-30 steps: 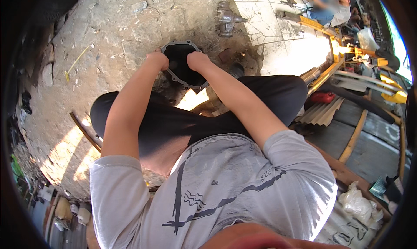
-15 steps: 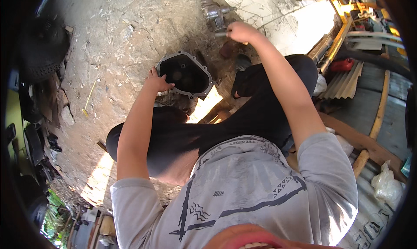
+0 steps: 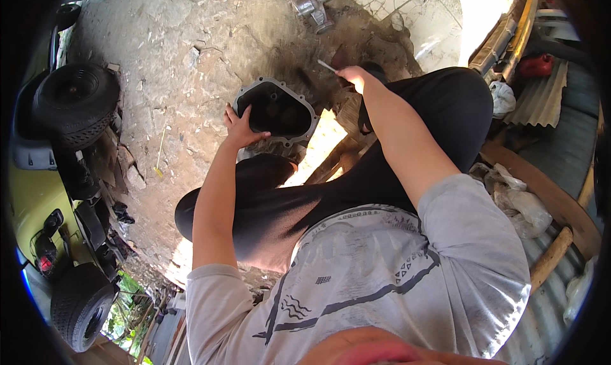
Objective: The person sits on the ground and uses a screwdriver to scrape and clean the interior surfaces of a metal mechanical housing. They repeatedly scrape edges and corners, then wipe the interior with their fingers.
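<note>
Between the knees, low over the dirt floor, I see the dark metal housing cover, a shallow pan with a grey bolt flange round its rim, tilted so its hollow faces up toward the camera. Its long axis runs from upper left to lower right across my view. My left hand is clamped on the cover's left rim, thumb over the flange and fingers on its outer edge, so this hand is the one in contact and carries the piece. My right hand sits up and to the right of the cover, apart from it, pinched narrow on a thin pale stick whose free end points up and left, toward the cover's upper right corner. I cannot tell whether that stick is a brush, a scraper or a rod. So the cover lies down and left of the right hand, and the stick's tip is the nearest part of that side to the flange. Farther out, a grey cast metal part lies on the ground beyond, well apart, and two black tyres of a yellow vehicle stand at the left.
</note>
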{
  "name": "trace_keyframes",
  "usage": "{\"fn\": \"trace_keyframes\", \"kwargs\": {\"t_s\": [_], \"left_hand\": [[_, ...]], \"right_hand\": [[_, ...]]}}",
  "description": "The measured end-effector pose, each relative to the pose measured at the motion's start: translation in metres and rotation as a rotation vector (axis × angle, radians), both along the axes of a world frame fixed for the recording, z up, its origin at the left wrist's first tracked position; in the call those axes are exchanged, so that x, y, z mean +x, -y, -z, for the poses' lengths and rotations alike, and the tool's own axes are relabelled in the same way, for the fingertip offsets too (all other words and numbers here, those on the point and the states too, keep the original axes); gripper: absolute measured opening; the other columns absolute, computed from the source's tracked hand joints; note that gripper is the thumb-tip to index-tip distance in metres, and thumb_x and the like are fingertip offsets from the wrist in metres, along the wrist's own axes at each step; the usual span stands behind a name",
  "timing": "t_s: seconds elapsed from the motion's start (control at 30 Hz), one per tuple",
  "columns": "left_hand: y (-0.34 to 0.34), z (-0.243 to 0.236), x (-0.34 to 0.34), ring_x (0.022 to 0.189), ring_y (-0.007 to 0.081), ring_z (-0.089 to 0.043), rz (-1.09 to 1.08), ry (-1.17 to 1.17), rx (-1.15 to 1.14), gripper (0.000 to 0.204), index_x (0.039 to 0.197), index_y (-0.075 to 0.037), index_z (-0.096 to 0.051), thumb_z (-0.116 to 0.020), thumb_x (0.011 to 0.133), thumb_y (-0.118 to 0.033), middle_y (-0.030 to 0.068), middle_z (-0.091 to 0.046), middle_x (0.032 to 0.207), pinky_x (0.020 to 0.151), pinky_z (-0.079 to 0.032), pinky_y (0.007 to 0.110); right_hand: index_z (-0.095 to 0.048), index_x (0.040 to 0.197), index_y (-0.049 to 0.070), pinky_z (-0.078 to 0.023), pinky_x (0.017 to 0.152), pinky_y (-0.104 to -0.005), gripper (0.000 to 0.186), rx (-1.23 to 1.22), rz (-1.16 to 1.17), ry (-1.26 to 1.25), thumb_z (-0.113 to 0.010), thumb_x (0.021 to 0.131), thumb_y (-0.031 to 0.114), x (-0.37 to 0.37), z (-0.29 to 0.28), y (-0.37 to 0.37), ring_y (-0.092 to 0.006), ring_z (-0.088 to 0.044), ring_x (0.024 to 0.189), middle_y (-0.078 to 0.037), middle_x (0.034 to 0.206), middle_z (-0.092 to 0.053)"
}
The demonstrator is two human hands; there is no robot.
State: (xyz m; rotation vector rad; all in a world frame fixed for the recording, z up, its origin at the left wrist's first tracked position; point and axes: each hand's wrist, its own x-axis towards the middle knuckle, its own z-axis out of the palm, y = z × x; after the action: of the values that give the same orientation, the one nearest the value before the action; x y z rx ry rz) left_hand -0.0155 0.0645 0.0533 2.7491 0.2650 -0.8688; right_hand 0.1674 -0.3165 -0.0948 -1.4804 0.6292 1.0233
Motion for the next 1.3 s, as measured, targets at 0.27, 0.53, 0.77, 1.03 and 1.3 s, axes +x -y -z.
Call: {"fn": "trace_keyframes", "kwargs": {"t_s": [0.27, 0.53, 0.77, 1.03, 1.3], "left_hand": [[0.003, -0.003, 0.014, 0.149, 0.0611, 0.004, 0.013, -0.031, -0.043, 0.126, 0.159, -0.022, -0.033, -0.090, 0.057, -0.067, 0.0405, 0.015, 0.160, 0.121, -0.021, 0.060], [-0.002, -0.002, 0.010, 0.150, 0.0602, 0.003, 0.021, -0.037, -0.037, 0.127, 0.159, -0.022, -0.034, -0.090, 0.055, -0.068, 0.0413, 0.013, 0.160, 0.122, -0.022, 0.059], [-0.006, -0.002, 0.006, 0.148, 0.0628, 0.001, 0.023, -0.056, -0.027, 0.126, 0.159, -0.023, -0.033, -0.091, 0.056, -0.066, 0.0433, 0.011, 0.159, 0.121, -0.021, 0.062], [-0.009, 0.002, 0.009, 0.147, 0.0650, 0.002, 0.018, -0.083, -0.003, 0.130, 0.159, -0.021, -0.034, -0.089, 0.053, -0.072, 0.0434, 0.013, 0.159, 0.120, -0.021, 0.062], [-0.005, -0.005, 0.015, 0.149, 0.0622, 0.005, -0.026, -0.146, -0.031, 0.128, 0.159, -0.025, -0.035, -0.089, 0.053, -0.071, 0.0380, 0.017, 0.162, 0.120, -0.022, 0.062]], "right_hand": [[-0.069, 0.123, -0.004, -0.048, 0.103, -0.0473, 0.042, -0.635, -0.665, 0.111, -0.055, 0.091, 0.019, 0.004, 0.093, -0.009, -0.0419, -0.058, 0.128, -0.026, 0.133, -0.064], [-0.072, 0.118, 0.000, -0.051, 0.100, -0.0473, 0.040, -0.505, -0.658, 0.326, -0.055, 0.088, 0.020, -0.020, 0.023, -0.041, -0.0419, -0.062, 0.122, -0.025, 0.128, -0.066], [-0.076, 0.116, 0.014, -0.047, 0.103, -0.0499, 0.030, -0.657, -0.964, 0.329, -0.069, 0.089, 0.026, -0.068, -0.010, -0.072, -0.0327, -0.065, 0.121, -0.012, 0.128, -0.070], [-0.077, 0.110, 0.007, -0.059, 0.087, -0.0462, 0.036, -0.645, -0.927, 0.347, -0.079, 0.079, 0.026, -0.053, 0.005, -0.075, -0.0355, -0.071, 0.109, -0.016, 0.116, -0.074], [-0.074, 0.109, 0.002, -0.058, 0.088, -0.0476, 0.046, -0.643, -0.831, 0.400, -0.082, 0.074, 0.030, -0.055, -0.008, -0.078, -0.0375, -0.071, 0.106, -0.022, 0.112, -0.073]]}}
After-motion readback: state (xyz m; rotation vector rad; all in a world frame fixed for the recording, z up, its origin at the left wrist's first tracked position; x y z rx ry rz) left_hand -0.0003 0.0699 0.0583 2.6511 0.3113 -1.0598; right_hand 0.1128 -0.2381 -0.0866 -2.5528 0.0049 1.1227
